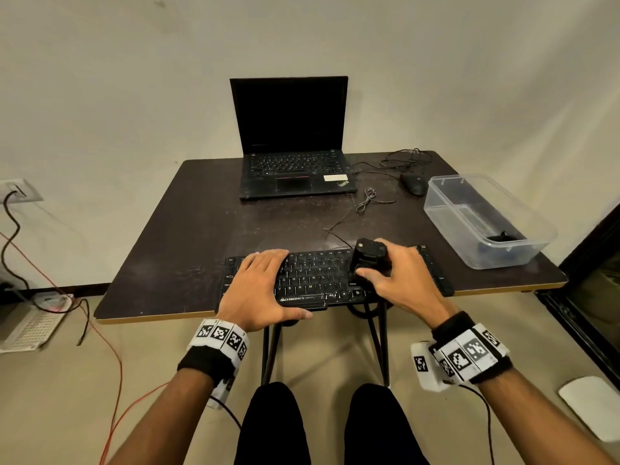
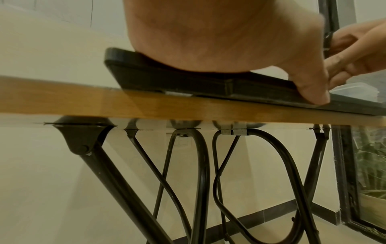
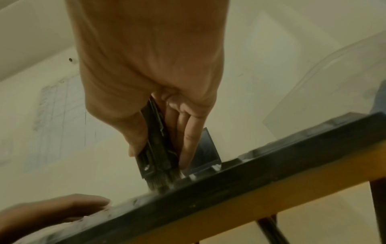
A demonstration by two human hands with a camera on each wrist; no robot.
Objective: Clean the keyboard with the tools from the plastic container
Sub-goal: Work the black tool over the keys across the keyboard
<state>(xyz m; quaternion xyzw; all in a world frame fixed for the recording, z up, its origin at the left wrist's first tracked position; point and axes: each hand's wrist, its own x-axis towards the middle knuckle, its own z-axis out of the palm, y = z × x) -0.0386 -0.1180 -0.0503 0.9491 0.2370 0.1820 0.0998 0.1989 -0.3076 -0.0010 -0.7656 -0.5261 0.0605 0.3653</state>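
Note:
A black keyboard point(image 1: 315, 280) lies at the near edge of the dark table point(image 1: 188, 236). My left hand point(image 1: 258, 283) lies flat on the keyboard's left part, fingers straight, thumb along its front edge point(image 2: 311, 85). My right hand point(image 1: 392, 273) grips a black cleaning brush point(image 1: 367, 255) and holds it upright over the keys to the right of centre. In the right wrist view the brush point(image 3: 158, 153) has its bristles down on the keyboard point(image 3: 208, 189), with my thumb and fingers clamped on its handle. The clear plastic container point(image 1: 483, 219) stands at the right.
An open black laptop point(image 1: 292, 139) stands at the back of the table. A black mouse point(image 1: 414, 183) and loose cables point(image 1: 369, 199) lie between it and the container, which holds a dark item point(image 1: 503, 237). Table legs point(image 2: 200, 181) show below the edge.

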